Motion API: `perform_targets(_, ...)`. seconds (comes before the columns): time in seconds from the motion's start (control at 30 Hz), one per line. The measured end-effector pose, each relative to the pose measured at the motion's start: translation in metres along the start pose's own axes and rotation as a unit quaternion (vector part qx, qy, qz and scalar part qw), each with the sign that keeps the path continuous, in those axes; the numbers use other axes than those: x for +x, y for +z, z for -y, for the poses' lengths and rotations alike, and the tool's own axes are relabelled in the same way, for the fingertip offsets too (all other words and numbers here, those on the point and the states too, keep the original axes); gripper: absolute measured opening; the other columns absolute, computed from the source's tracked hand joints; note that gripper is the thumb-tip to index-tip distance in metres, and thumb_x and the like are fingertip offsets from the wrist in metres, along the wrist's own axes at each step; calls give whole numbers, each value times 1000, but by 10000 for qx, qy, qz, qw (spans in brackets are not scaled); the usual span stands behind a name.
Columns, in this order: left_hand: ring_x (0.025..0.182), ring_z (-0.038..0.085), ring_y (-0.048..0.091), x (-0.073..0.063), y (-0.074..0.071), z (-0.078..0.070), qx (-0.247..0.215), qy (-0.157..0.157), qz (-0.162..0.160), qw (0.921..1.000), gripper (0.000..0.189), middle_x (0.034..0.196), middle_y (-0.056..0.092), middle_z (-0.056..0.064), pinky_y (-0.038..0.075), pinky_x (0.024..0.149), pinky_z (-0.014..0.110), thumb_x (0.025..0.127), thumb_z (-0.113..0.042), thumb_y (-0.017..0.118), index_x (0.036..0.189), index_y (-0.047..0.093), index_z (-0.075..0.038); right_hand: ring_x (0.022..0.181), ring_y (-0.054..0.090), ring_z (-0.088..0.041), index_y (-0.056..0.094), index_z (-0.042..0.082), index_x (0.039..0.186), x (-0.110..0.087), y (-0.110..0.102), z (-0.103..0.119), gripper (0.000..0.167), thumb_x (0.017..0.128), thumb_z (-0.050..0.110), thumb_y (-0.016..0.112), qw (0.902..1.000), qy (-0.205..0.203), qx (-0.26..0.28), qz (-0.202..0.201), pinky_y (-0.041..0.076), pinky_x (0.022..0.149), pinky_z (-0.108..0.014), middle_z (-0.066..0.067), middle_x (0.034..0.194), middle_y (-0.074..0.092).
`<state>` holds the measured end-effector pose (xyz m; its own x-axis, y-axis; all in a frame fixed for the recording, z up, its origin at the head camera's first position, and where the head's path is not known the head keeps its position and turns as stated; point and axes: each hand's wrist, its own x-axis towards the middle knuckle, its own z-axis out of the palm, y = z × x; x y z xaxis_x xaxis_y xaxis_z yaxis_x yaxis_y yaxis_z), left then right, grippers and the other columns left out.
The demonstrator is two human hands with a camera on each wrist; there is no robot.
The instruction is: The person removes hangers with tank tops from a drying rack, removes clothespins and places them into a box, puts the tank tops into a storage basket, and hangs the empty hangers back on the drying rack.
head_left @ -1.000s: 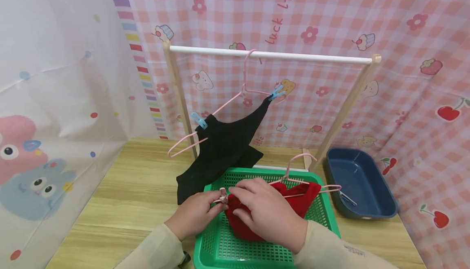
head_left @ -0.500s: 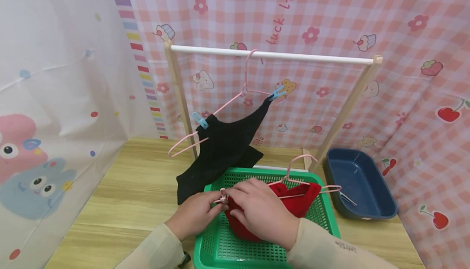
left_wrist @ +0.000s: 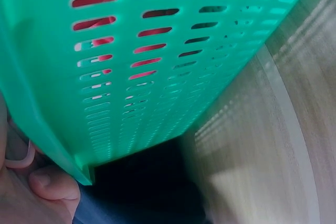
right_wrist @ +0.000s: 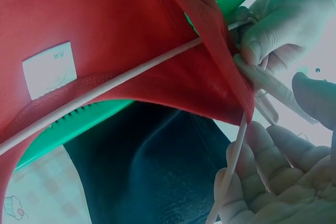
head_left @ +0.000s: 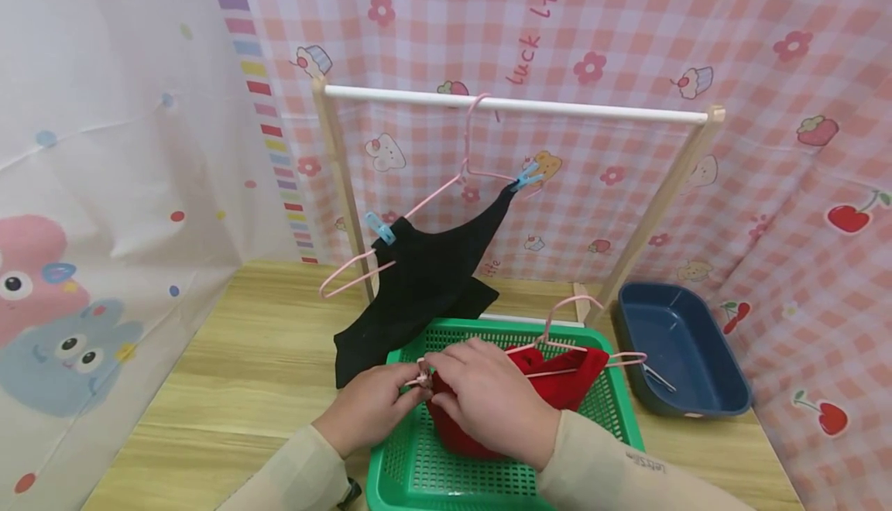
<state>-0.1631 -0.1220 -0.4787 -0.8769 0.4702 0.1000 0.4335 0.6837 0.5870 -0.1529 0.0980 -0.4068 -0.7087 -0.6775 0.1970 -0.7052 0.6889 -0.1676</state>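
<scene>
My left hand (head_left: 369,406) pinches the left end of a pink clothes hanger (head_left: 547,341) over the green basket's left side. The hanger's end loop also shows beside that thumb in the left wrist view. A red garment (right_wrist: 131,19) with a white label lies along this hanger, its shoulder at my fingertips. A pale clothespin (right_wrist: 278,85) sits at the garment's edge, close to my left thumb. My right hand (head_left: 491,402) covers part of the garment; its thumb and fingers are around the clothespin's legs, and the hanger's wire crosses its fingers.
A green basket (head_left: 379,468) stands under my hands. Behind it, a rack with a white rail (head_left: 592,110) carries another pink hanger (head_left: 435,195), with a black garment (head_left: 425,271) held by blue clothespins (head_left: 379,228). At right is a blue basin (head_left: 697,348) with a small pale object inside.
My right hand has shifted slightly left, its fingertips now covering more of the clothespin. The left hand keeps its place on the hanger's end.
</scene>
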Motion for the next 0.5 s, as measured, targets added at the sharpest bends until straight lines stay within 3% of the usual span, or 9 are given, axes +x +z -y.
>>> perform_targets(0.27, 88, 2, 66, -1, 1, 1, 60, 51, -84, 9999, 8, 105, 75, -13, 57, 82, 31, 106, -31, 64, 106, 70, -27, 105, 66, -15, 66, 16, 131, 5, 3, 4, 40, 97, 34, 77, 9999, -93, 84, 64, 54, 96, -34, 4, 118, 76)
perform_targets(0.5, 95, 7, 69, -1, 3, 1, 226, 86, -135, 9996, 9, 111, 76, -8, 59, 88, 36, 105, -28, 65, 109, 72, -23, 100, 66, -13, 68, 17, 126, 8, 5, 4, 32, 100, 35, 73, 9997, -57, 118, 227, 54, 91, -31, 4, 115, 77)
